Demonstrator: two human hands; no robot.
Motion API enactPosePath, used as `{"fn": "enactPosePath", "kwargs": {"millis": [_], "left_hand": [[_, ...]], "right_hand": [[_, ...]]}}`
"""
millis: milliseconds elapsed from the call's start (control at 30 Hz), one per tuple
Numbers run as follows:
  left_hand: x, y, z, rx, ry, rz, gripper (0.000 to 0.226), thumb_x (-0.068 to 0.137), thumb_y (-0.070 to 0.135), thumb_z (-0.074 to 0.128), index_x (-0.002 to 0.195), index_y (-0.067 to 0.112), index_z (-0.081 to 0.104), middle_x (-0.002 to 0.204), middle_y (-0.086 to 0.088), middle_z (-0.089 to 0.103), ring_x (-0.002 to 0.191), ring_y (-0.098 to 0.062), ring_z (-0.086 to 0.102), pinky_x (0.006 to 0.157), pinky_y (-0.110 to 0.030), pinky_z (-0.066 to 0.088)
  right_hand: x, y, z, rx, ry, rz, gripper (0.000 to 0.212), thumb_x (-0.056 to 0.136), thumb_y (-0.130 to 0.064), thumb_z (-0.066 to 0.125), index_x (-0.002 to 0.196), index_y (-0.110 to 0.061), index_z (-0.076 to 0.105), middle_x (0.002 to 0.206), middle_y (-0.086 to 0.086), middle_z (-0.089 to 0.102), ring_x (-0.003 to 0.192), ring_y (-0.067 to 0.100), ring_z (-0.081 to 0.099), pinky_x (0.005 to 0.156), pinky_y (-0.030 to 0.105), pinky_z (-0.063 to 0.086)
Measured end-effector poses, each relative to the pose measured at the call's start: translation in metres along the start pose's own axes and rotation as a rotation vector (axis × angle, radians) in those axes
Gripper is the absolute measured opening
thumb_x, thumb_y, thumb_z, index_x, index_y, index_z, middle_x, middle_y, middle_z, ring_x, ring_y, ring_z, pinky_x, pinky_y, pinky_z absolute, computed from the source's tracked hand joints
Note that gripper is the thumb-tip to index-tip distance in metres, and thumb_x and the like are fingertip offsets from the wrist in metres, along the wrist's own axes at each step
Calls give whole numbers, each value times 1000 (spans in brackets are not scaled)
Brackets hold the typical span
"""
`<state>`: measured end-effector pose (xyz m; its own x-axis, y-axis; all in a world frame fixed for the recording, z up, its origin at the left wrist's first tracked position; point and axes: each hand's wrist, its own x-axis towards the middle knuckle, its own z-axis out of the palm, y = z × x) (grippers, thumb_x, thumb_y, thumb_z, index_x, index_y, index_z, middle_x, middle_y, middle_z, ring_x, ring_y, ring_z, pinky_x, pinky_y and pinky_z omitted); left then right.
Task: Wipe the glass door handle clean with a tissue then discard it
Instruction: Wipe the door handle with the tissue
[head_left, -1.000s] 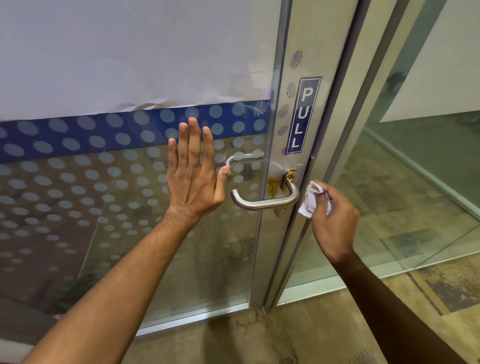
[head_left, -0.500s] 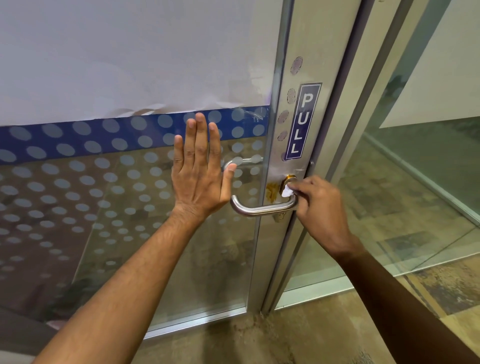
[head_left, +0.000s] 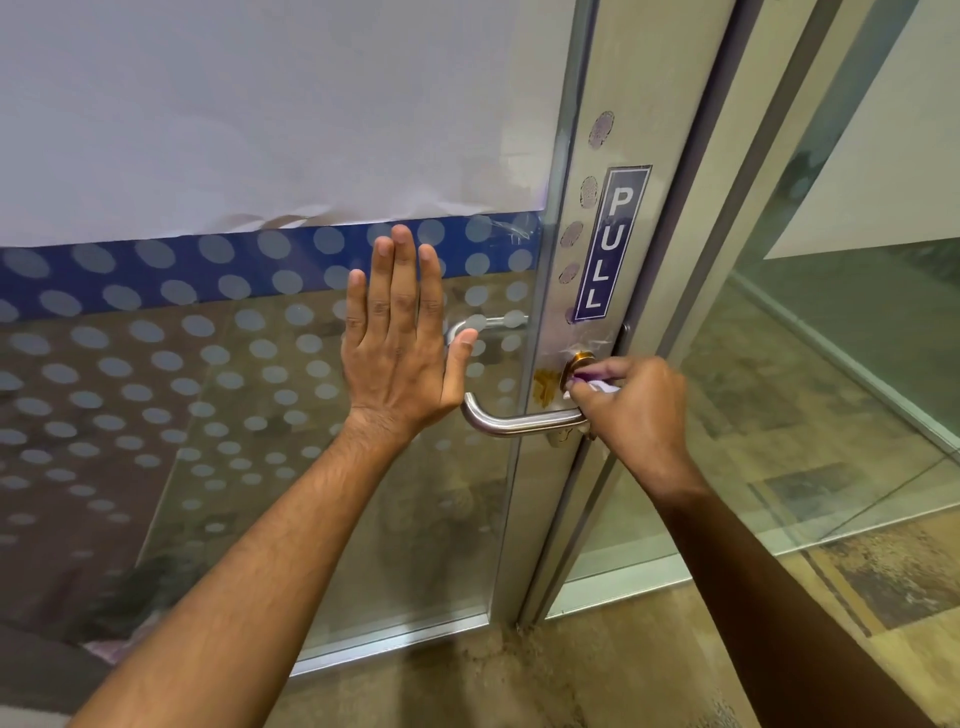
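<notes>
The right hand (head_left: 631, 402), which a second ago hung off to the side of the door, now sits at the root of the lever handle (head_left: 519, 422), its fingers (head_left: 589, 375) pinched together on the tissue (head_left: 597, 385). Wiping has evidently begun. Beyond, the left hand (head_left: 400, 343) stays flat on the dotted glass door (head_left: 234, 395), fingers straight and close together. An orange-brown smear (head_left: 544, 387) remains on the frame beside the handle.

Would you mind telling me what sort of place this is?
Probably an office or commercial building entrance: a metal-framed glass door with frosted dots, a PULL sign, and a steel lever handle.
</notes>
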<state>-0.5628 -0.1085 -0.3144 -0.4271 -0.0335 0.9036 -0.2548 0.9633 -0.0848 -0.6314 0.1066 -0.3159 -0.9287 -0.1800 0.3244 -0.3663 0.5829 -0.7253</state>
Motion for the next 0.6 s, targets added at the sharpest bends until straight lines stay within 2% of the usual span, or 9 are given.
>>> {"fn": "enactPosePath", "kwargs": {"millis": [67,133,200,267,367,400,467,533,600], "left_hand": [[0,-1,1,7,2,6,96,95,48,46,154,13,-22,164,-16,-9,150,-18,-26,124,-38,-15],[0,-1,2,12,3,5,98,94,48,48,154,13,-21,161,-19,0,150,-18,-26,124,-38,-15],[-1,-1,3,11,8,-3,98,94,50,47,155,13,-20,156,-24,8,150,-18,-26,124,-38,-15],[-1,-1,5,7,12,-4,97,94,52,45,155,13,-20,154,-24,10,150,-18,-25,123,-38,-15],[0,0,5,1,17,-6,96,93,52,45,155,11,-17,154,-24,10,150,-18,-25,123,-37,-15],[0,0,5,-1,20,-7,97,93,52,45,155,11,-16,154,-24,10,151,-18,-25,123,-37,-15],[0,0,5,0,20,-2,98,93,53,46,155,12,-17,154,-24,10,151,-19,-25,124,-38,-15],[0,-1,4,6,17,1,98,93,53,46,156,12,-18,155,-24,10,151,-19,-24,124,-38,-15],[0,-1,3,17,15,-5,97,93,53,46,157,8,-10,155,-24,11,151,-19,-24,124,-38,-14]], "right_hand": [[-2,6,7,196,58,138,10,76,-19,80,86,-19,80,71,-9,73,63,0,67,57,13,52],[-4,8,13,524,97,327,12,77,-10,81,89,-10,79,73,0,75,67,13,72,64,24,58],[-7,8,16,880,106,506,12,78,-1,77,91,0,76,75,9,76,66,17,72,63,26,59],[-10,7,18,1121,88,638,8,81,3,73,89,1,73,77,11,76,66,17,72,60,25,58],[-10,6,20,1355,6,792,9,89,-1,64,95,2,70,89,14,75,78,22,72,75,37,60],[-10,5,20,1426,-43,828,11,92,-4,59,92,0,69,89,14,74,78,22,72,78,41,61],[-11,2,21,1566,-109,884,22,97,-8,52,83,-3,68,79,12,75,71,22,73,76,42,60],[-13,-1,23,1663,-81,959,21,98,-10,50,84,-3,66,79,11,74,73,22,73,90,43,57],[-14,-2,26,1705,-36,1027,18,98,-9,48,91,-2,63,96,14,72,90,25,71,101,45,48]]}}
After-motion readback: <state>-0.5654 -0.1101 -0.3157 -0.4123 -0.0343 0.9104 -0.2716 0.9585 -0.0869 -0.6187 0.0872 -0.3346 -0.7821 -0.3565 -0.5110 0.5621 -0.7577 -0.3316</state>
